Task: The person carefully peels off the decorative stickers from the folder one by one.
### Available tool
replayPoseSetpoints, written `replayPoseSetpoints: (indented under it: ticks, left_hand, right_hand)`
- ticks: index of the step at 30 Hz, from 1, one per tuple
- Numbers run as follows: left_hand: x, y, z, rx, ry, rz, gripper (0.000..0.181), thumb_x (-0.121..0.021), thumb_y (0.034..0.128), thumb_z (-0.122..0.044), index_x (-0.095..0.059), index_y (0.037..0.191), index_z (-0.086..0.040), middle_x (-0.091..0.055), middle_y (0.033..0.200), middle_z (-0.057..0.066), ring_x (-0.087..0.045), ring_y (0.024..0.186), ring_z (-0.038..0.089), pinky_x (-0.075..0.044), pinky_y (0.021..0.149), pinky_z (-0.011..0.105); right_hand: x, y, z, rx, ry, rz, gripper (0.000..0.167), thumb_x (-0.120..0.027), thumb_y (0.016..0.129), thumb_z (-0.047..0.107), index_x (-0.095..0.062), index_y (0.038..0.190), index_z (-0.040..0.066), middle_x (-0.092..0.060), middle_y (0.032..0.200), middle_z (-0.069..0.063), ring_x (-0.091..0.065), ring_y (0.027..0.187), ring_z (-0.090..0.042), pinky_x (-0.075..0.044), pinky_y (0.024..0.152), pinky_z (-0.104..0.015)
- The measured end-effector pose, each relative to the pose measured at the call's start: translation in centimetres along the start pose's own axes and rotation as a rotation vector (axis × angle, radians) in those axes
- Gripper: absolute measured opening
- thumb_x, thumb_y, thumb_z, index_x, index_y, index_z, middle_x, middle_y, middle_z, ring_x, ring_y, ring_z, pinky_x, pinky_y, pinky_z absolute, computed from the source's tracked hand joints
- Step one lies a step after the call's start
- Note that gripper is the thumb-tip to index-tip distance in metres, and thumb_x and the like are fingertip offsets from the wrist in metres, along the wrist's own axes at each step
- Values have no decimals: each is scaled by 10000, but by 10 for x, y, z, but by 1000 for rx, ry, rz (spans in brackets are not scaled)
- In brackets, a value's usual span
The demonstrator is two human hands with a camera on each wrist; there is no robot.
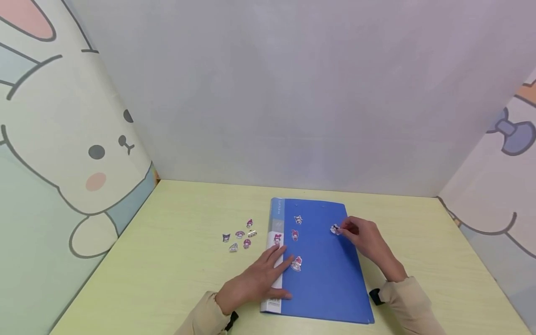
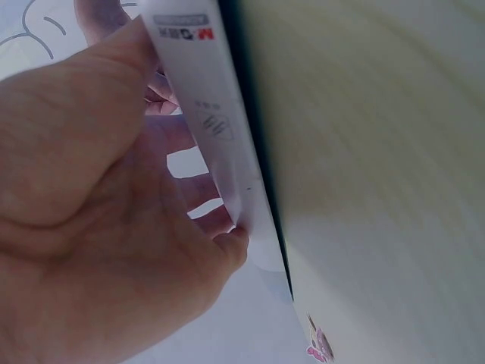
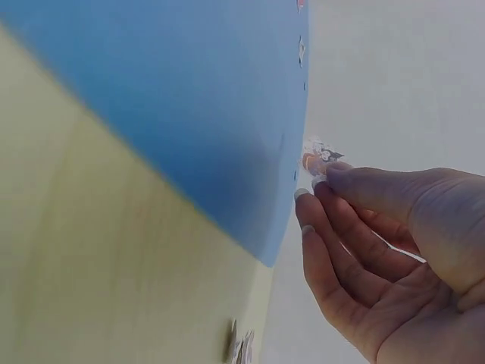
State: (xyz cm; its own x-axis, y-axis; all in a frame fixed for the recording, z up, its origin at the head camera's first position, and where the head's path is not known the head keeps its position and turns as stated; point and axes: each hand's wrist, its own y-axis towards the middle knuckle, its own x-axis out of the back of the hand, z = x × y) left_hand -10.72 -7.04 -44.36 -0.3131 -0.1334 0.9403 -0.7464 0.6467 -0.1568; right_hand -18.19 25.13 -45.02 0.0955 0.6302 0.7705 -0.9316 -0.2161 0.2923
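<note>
A blue folder (image 1: 322,279) with a white and grey spine lies on the table. My left hand (image 1: 255,279) rests with spread fingers on its spine side; the left wrist view shows that hand (image 2: 98,205) along the white spine (image 2: 227,152). Between thumb and fingertips my right hand (image 1: 368,242) pinches a small character sticker (image 1: 335,229) over the folder's upper right part. In the right wrist view the hand (image 3: 379,250) holds that sticker (image 3: 326,152) near the cover's edge. On the cover are stickers at top (image 1: 298,220), middle (image 1: 295,235) and lower left (image 1: 296,264), plus one on the spine (image 1: 277,239).
Several loose stickers (image 1: 240,234) lie on the pale yellow table (image 1: 167,260) left of the folder. A plain light wall (image 1: 293,93) stands behind, with cartoon-printed panels at the left (image 1: 63,139) and right (image 1: 502,186). In the right wrist view, something small (image 3: 241,349) shows at the bottom.
</note>
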Motion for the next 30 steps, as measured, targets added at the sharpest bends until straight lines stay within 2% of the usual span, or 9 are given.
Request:
replayPoseSetpoints:
  ticks: [4, 16, 23, 30]
  left_hand:
    - [1, 0, 0, -2, -2, 1, 881, -704, 912, -565, -349, 1617, -173, -233, 1692, 85, -203, 1550, 292, -290, 1217, 422]
    - [1, -1, 0, -4, -16, 3, 877, -704, 913, -561, -349, 1617, -176, -233, 1692, 84, -204, 1550, 295, -303, 1209, 438]
    - [0, 0, 0, -4, -8, 0, 878, -699, 913, -570, -350, 1617, -178, -237, 1691, 84, -206, 1550, 296, -301, 1210, 442]
    - [-2, 0, 1, 3, -10, 6, 883, -681, 913, -598, -339, 1622, -197, -221, 1698, 69, -185, 1557, 289, -286, 1218, 439]
  right_hand:
    - [2, -4, -4, -7, -12, 0, 76, -765, 910, 33, -696, 901, 64, -676, 826, -4, -583, 720, -137, -503, 618, -259]
    - [12, -14, -11, -21, -14, -38, 96, -772, 912, 43, -683, 907, 77, -655, 809, 13, -610, 724, -142, -515, 622, -245]
    - [21, -20, -17, -45, -20, -23, 104, -778, 915, 78, -677, 897, 88, -642, 793, 21, -589, 708, -123, -499, 564, -236]
    - [29, -28, -25, 12, -14, -44, 120, -797, 883, 38, -682, 885, 72, -630, 774, 47, -596, 674, -67, -501, 574, -222]
